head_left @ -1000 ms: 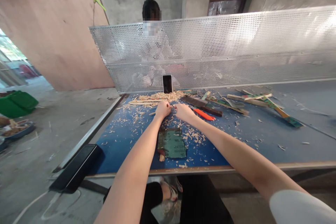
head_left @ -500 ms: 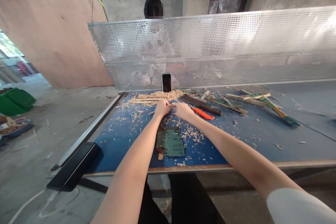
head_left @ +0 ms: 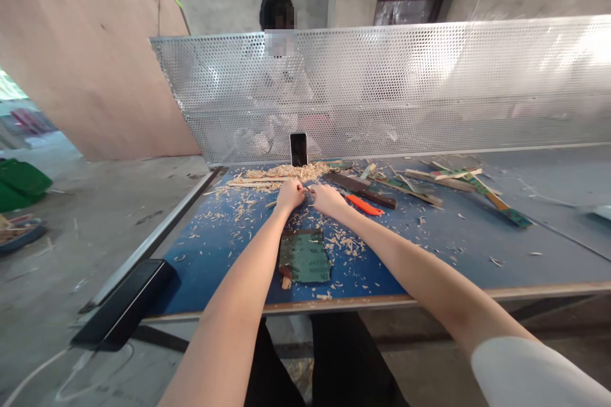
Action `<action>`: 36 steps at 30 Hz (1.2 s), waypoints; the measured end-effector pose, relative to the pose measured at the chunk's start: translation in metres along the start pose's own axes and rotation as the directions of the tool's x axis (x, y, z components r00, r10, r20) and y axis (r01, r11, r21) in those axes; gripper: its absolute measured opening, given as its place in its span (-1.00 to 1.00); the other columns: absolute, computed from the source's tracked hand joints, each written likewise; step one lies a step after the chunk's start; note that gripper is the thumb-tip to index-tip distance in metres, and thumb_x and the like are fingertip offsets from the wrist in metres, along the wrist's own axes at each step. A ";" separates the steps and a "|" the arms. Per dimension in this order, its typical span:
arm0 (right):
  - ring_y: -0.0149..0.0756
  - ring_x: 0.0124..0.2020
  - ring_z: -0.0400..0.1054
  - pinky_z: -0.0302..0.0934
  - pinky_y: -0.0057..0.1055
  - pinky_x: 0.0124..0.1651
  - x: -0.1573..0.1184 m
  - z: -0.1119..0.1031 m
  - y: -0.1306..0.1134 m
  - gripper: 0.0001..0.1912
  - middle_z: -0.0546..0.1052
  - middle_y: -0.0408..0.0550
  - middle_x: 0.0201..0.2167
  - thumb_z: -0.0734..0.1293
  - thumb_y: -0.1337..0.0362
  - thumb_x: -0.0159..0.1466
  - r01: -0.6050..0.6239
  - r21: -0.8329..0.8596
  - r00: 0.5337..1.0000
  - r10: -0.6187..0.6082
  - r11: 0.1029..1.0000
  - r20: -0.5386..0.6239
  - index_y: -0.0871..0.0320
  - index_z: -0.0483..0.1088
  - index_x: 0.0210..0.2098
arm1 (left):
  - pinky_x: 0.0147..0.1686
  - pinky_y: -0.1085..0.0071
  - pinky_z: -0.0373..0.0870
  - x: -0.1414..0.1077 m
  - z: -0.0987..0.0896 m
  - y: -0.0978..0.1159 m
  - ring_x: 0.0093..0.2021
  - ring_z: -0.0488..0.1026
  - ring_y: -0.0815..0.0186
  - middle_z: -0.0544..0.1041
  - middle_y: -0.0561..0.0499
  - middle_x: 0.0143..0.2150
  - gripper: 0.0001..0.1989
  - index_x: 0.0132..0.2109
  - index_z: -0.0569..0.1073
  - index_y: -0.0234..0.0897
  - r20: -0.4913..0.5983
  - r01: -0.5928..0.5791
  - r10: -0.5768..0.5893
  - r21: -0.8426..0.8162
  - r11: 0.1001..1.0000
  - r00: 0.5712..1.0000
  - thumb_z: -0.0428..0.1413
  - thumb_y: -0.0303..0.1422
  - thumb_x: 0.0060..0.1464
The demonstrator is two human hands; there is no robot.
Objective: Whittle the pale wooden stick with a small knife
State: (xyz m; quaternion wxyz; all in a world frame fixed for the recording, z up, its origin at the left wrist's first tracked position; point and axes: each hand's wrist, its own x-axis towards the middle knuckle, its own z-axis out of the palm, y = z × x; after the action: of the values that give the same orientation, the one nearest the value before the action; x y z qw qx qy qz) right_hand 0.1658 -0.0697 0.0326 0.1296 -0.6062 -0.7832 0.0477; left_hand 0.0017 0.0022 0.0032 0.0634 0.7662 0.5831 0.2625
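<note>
My left hand [head_left: 290, 194] and my right hand [head_left: 327, 198] are close together above the blue tabletop [head_left: 214, 254], near the shavings. Both have their fingers closed around something small and dark between them, too small to make out. Pale wood shavings [head_left: 305, 172] are heaped just beyond my hands, with thin wood strips [head_left: 260, 183] at the left. An orange-handled tool [head_left: 364, 205] and a dark wooden-handled blade [head_left: 365, 189] lie right of my right hand. Green sandpaper [head_left: 305, 257] lies flat between my forearms.
A phone [head_left: 298, 149] stands upright beyond the shavings, before a perforated metal screen [head_left: 382, 89]. Behind it is a person [head_left: 281, 82]. Painted wood strips [head_left: 499, 202] lie at the right. A black power bank [head_left: 125, 305] sits at the left front corner.
The whole view has shifted slightly, so the table and its objects appear a little further left. My hands remain together, still closed.
</note>
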 end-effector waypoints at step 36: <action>0.02 0.05 0.59 0.34 -0.28 0.00 -0.013 -0.001 0.010 -0.58 0.68 0.13 0.02 0.32 0.37 0.37 0.030 -0.021 1.000 -0.030 0.999 0.002 0.08 0.49 0.20 | -0.19 0.39 0.38 0.001 0.003 0.005 -0.24 0.56 0.20 0.66 -0.08 -0.33 -0.86 -0.31 0.65 -0.30 -0.032 0.045 -0.043 0.063 0.997 0.999 0.18 -0.44 0.16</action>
State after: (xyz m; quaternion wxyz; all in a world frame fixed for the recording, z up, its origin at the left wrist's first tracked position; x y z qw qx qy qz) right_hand 0.1786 -0.0798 0.0290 0.1233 -0.5956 -0.7929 0.0383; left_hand 0.0074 0.0021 0.0029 0.0356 0.7507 0.6087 0.2542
